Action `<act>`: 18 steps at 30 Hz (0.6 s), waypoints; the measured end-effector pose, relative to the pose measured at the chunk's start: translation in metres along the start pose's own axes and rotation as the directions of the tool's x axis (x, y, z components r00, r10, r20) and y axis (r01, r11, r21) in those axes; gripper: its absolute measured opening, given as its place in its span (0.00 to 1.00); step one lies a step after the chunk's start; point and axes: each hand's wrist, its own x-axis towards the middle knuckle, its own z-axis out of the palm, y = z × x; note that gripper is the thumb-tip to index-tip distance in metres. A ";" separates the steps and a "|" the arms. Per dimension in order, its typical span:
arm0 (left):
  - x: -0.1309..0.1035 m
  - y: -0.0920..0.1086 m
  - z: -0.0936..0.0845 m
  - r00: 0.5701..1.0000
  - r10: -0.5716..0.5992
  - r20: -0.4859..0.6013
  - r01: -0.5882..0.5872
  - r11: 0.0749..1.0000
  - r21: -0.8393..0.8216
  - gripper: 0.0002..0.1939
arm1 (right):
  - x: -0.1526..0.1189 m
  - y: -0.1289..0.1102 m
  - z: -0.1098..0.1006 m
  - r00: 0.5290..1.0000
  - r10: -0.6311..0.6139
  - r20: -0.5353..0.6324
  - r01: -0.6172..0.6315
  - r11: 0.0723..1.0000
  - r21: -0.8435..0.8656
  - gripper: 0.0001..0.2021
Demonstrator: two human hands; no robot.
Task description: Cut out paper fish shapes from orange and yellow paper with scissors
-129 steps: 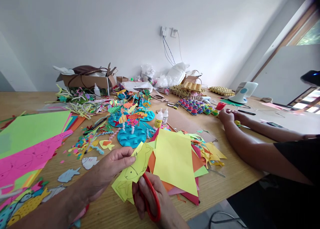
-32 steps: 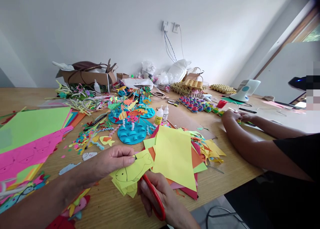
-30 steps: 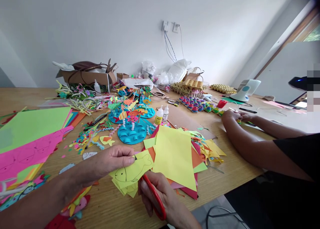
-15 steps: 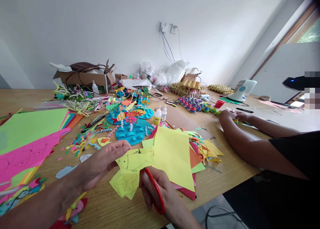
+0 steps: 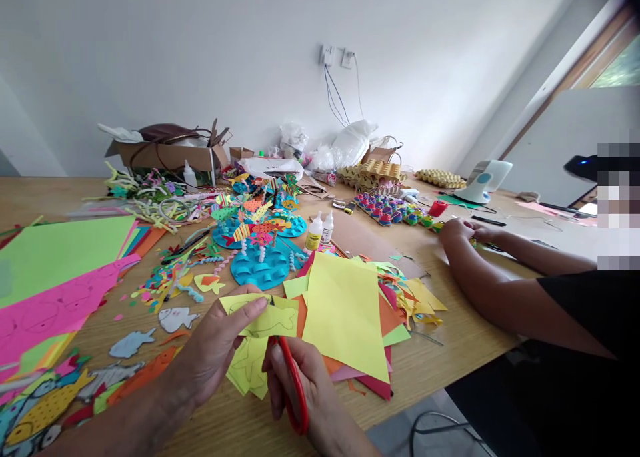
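Note:
My left hand (image 5: 215,350) pinches a yellow paper (image 5: 283,316) with a fish outline drawn on it, thumb on top. My right hand (image 5: 305,384) is closed on red-handled scissors (image 5: 296,394), whose blades are mostly hidden at the lower edge of that paper. Under the held paper lie smaller yellow pieces (image 5: 247,370) with pencil lines. A large yellow sheet (image 5: 345,310) rests on a stack of coloured paper just right of my hands.
Cut paper fish (image 5: 53,404) lie at the lower left, near pink and green sheets (image 5: 65,257). Blue discs with fish (image 5: 263,260) and glue bottles (image 5: 315,230) stand ahead. Another person's hands (image 5: 463,229) work at the right, beside painted egg cartons (image 5: 383,209).
Both my hands have moved a little left with the paper and scissors. My left thumb now lies over the drawn fish, and more cut fish show at the lower left.

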 end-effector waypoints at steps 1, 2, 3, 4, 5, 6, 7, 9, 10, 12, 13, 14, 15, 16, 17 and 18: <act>0.000 0.000 0.000 1.000 -0.005 0.005 0.005 1.000 0.010 0.07 | 0.000 0.001 -0.001 1.000 -0.009 0.007 0.009 1.000 0.000 0.24; 0.000 0.000 -0.001 1.000 -0.008 0.010 0.008 1.000 0.018 0.07 | 0.000 0.002 -0.001 1.000 -0.017 0.013 0.017 1.000 -0.001 0.24; -0.001 0.000 -0.001 1.000 -0.009 0.013 0.008 1.000 0.022 0.07 | 0.000 0.003 -0.002 1.000 -0.024 0.016 0.024 1.000 -0.002 0.24; -0.001 0.001 -0.001 1.000 -0.009 0.014 0.009 1.000 0.025 0.07 | 0.000 0.003 -0.002 0.999 -0.030 0.017 0.030 1.000 -0.005 0.24; -0.002 0.001 -0.001 1.000 -0.008 0.013 0.007 1.000 0.026 0.07 | 0.000 0.003 -0.003 0.999 -0.035 0.018 0.035 0.999 -0.010 0.23; -0.002 0.001 -0.001 1.000 -0.007 0.011 0.006 1.000 0.025 0.08 | 0.000 0.003 -0.003 0.999 -0.038 0.018 0.038 0.999 -0.014 0.24; -0.003 0.001 -0.001 1.000 -0.008 0.011 0.008 1.000 0.024 0.08 | 0.000 0.003 -0.003 0.999 -0.036 0.018 0.037 0.999 -0.019 0.24; -0.003 0.001 -0.002 1.000 -0.018 0.013 0.018 1.000 0.021 0.06 | 0.001 0.003 -0.003 1.000 -0.028 0.015 0.028 0.999 -0.023 0.24; -0.003 0.002 -0.002 1.000 -0.026 0.016 0.026 0.999 0.020 0.05 | 0.001 0.003 -0.003 1.000 -0.025 0.012 0.025 0.999 -0.023 0.24; -0.003 0.002 -0.002 0.999 -0.036 0.026 0.035 0.999 0.017 0.04 | 0.001 0.003 -0.003 1.000 -0.021 0.005 0.021 1.000 -0.020 0.24; -0.003 0.002 -0.002 0.999 -0.038 0.032 0.037 0.999 0.018 0.04 | 0.001 0.003 -0.003 1.000 -0.020 0.004 0.021 1.000 -0.020 0.24; -0.002 0.002 -0.001 0.998 -0.040 0.041 0.039 0.999 0.021 0.04 | 0.001 0.002 -0.003 1.000 -0.020 0.006 0.020 1.000 -0.019 0.24; -0.002 0.003 -0.001 0.998 -0.041 0.052 0.039 0.999 0.025 0.05 | 0.001 0.002 -0.003 1.000 -0.019 0.007 0.019 1.000 -0.017 0.24; -0.002 0.003 -0.001 0.997 -0.041 0.061 0.039 0.999 0.028 0.05 | 0.000 0.001 -0.003 1.000 -0.017 0.009 0.017 1.000 -0.015 0.23; -0.002 0.003 -0.001 0.997 -0.041 0.067 0.039 0.999 0.029 0.05 | 0.000 0.001 -0.003 1.000 -0.014 0.012 0.014 1.000 -0.014 0.23; -0.002 0.003 -0.001 0.996 -0.041 0.073 0.039 0.999 0.029 0.05 | 0.000 0.000 -0.003 1.000 -0.012 0.016 0.013 1.000 -0.012 0.23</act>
